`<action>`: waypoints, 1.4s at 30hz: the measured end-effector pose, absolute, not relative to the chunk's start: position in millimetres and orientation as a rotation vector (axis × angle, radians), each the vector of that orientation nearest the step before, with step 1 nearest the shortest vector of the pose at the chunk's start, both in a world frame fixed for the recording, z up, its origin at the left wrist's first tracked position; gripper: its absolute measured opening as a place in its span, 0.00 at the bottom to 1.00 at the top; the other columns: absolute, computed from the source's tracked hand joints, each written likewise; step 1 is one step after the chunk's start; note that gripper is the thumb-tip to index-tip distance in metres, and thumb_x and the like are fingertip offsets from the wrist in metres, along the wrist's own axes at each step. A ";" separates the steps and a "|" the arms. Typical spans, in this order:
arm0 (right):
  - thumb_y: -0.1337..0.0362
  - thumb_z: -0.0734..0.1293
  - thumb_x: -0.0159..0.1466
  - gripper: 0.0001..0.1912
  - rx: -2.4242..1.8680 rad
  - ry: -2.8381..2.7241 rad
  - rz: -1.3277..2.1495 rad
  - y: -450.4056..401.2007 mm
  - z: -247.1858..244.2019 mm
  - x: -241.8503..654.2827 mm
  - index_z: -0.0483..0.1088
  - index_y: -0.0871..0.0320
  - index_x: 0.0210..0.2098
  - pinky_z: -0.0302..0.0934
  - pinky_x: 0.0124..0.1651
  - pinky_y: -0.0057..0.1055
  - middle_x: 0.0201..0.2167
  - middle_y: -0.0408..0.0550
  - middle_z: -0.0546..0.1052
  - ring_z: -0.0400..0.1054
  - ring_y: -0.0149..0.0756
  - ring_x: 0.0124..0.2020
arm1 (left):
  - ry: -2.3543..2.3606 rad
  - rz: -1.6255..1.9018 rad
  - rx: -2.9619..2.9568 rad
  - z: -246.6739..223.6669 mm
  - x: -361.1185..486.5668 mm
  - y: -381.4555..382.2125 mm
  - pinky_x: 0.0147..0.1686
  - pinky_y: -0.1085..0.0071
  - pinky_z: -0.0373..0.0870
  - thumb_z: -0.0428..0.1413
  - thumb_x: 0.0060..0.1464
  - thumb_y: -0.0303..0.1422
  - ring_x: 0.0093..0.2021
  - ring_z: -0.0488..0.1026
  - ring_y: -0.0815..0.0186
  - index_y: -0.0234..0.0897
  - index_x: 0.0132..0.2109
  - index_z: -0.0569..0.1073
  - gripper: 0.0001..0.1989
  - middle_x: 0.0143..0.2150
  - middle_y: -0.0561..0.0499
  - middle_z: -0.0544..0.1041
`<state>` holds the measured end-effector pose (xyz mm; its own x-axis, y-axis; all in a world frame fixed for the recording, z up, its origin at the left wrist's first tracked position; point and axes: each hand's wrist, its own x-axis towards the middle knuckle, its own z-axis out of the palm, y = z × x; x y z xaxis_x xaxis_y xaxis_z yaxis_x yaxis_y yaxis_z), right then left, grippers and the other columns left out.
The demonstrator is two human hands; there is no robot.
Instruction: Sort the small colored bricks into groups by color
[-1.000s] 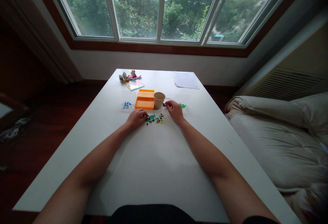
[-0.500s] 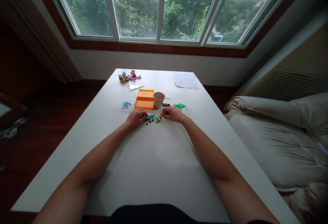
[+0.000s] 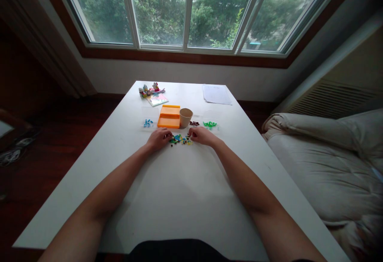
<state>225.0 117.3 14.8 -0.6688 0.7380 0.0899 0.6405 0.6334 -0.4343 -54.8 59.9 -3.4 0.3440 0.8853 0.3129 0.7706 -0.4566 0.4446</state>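
A loose pile of small coloured pieces [image 3: 180,139], blue, green, yellow and dark brown, lies on the white table between my hands. At the pile's left edge rests my left hand [image 3: 160,138], its fingers curled together; whatever they pinch is too small to make out. My right hand [image 3: 202,135] is at the pile's right edge, thumb and fingers closed, and what is in them is hidden. Just beyond stand an orange tray [image 3: 169,122] and a tan cup [image 3: 186,117]. Blue pieces [image 3: 148,123] sit to the left, brown pieces [image 3: 194,123] and green pieces [image 3: 210,124] to the right.
Clear plastic trays seem to hold the sorted pieces. Farther back on the table [image 3: 167,198] are small toy figures [image 3: 150,90], a pastel card [image 3: 158,99] and papers [image 3: 216,94]. A cushioned sofa [image 3: 323,158] flanks the right side, and a window is ahead.
My right hand has shifted very slightly at the right edge of the pile. My left hand stays in nearly the same place.
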 end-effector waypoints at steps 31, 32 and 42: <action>0.67 0.63 0.62 0.09 -1.070 -2.150 0.512 114.6 -16.0 212.9 0.75 0.57 0.37 0.58 0.35 0.27 0.30 0.44 0.76 0.65 0.32 0.29 | 1.463 0.720 2.472 3.6 -27.6 55.6 0.41 0.68 0.66 0.54 0.62 0.35 0.40 0.71 0.63 0.41 0.41 0.79 0.09 0.40 0.48 0.76; 0.67 0.63 0.63 0.09 -1.078 -2.154 0.499 114.2 -16.3 212.8 0.75 0.57 0.37 0.58 0.36 0.27 0.29 0.44 0.76 0.65 0.32 0.29 | 1.445 0.700 2.497 4.5 -25.4 55.7 0.41 0.68 0.66 0.55 0.61 0.35 0.40 0.71 0.63 0.41 0.41 0.79 0.08 0.40 0.48 0.76; 0.67 0.63 0.64 0.08 -1.092 -2.180 0.471 112.9 -16.1 213.0 0.75 0.56 0.38 0.59 0.39 0.28 0.32 0.45 0.77 0.67 0.33 0.32 | 1.354 0.467 2.669 22.7 -23.4 66.1 0.38 0.68 0.64 0.55 0.59 0.31 0.42 0.71 0.60 0.43 0.41 0.79 0.08 0.40 0.47 0.76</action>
<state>213.0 112.9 -16.1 -0.4449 0.8072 0.3879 0.5752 0.5895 -0.5671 -23.4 66.1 22.7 0.5542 0.8027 0.2203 0.7680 -0.5951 0.2365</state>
